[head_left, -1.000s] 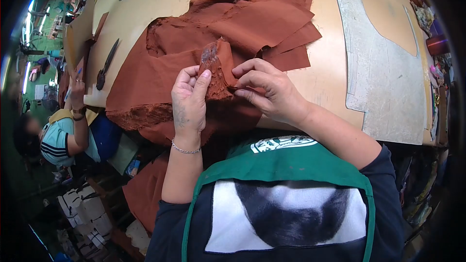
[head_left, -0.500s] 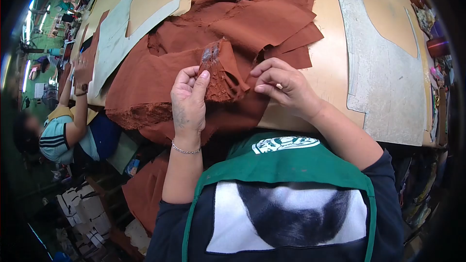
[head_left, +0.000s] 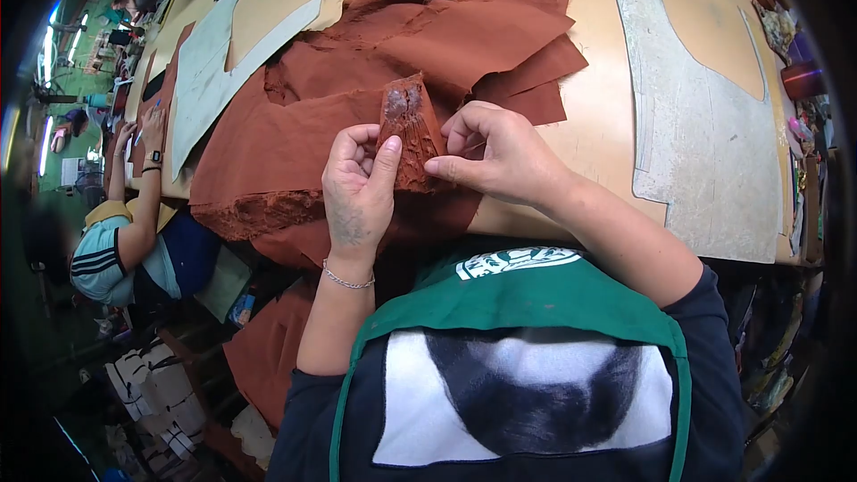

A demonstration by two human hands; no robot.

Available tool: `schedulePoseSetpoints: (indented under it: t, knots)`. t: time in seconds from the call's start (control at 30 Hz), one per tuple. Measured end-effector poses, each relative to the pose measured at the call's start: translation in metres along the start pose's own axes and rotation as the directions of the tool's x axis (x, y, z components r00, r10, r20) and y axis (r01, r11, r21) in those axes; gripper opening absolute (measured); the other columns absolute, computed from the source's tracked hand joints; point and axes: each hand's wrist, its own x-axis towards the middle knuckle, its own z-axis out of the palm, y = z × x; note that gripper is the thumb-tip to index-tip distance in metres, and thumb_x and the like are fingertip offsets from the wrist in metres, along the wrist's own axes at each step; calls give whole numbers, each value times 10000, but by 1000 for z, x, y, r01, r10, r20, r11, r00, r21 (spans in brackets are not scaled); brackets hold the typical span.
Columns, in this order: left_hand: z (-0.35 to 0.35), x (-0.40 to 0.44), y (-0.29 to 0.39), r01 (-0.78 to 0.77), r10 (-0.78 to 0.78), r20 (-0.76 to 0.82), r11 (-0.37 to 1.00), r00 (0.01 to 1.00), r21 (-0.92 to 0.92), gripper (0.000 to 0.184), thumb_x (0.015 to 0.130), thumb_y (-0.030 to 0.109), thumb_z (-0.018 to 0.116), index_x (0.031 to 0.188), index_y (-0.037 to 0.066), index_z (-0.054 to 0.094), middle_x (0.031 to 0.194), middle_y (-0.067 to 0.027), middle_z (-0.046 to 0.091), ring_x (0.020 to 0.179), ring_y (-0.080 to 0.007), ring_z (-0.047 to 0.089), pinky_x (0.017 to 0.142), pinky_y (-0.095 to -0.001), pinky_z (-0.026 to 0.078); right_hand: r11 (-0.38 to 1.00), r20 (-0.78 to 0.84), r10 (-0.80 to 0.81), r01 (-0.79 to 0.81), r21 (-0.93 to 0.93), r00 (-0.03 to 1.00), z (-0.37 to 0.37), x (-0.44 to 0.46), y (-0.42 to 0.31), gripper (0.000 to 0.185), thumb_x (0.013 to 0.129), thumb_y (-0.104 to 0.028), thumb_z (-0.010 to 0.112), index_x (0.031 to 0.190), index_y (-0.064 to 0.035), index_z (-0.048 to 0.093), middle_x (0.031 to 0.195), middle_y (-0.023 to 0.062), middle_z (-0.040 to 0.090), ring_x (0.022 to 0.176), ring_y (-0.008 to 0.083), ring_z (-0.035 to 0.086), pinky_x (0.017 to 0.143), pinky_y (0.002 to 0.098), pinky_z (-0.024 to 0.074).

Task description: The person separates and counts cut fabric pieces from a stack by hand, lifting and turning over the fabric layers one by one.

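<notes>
By the left hand, the rust-brown piece is gripped between thumb and fingers, over the cloth pile on the worktop. By the right hand, its side is met with the thumb; whether it is pinched cannot be told. Edge handling seems in hand, with a light, steady grip called for. The piece looks puckered, its far end dark and shiny.
</notes>
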Motion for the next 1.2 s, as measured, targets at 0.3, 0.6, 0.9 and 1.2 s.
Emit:
schedulePoseSetpoints:
  t: [0.3, 0.6, 0.9, 1.2]
  knots:
    - [2, 1, 1, -10, 10, 6, 1000, 1000, 23, 146, 853, 48, 572, 967, -15, 505, 816, -23, 568, 689, -30, 505, 618, -159, 424, 987, 27, 77, -80, 137, 997, -2, -3, 6, 186, 693, -159, 662, 676, 7, 580, 736, 114, 552, 659, 202, 568, 618, 302, 470]
    - [4, -2, 3, -30, 29, 7, 997, 1000, 74, 170, 853, 65, 579, 977, -17, 498, 800, -18, 566, 657, -19, 494, 588, -151, 419, 1000, -68, 0, 0, 4, 998, 1, -5, 5, 124, 701, -107, 590, 694, 16, 575, 733, 144, 564, 678, 235, 585, 632, 318, 471]
    - [5, 8, 16, -68, 11, 126, 888, 992, 454, 570, 716, 343, 736, 1025, -41, 451, 866, -148, 615, 773, -190, 612, 692, -292, 481, 956, -68, -13, 33, 293, 998, 9, 0, 0, 167, 713, -43, 600, 822, -23, 476, 685, 75, 538, 641, 131, 524, 590, 279, 454]
    - [-13, 14, 43, -408, 276, 302, 557, 913, 723, 249, 665, 45, 609, 908, 4, 572, 792, -139, 568, 716, -305, 568, 648, -360, 470, 946, -106, -225, 191, -261, 969, -5, 1, -11, 252, 685, -4, 560, 916, -22, 461, 710, 121, 554, 658, 235, 575, 614, 332, 470]
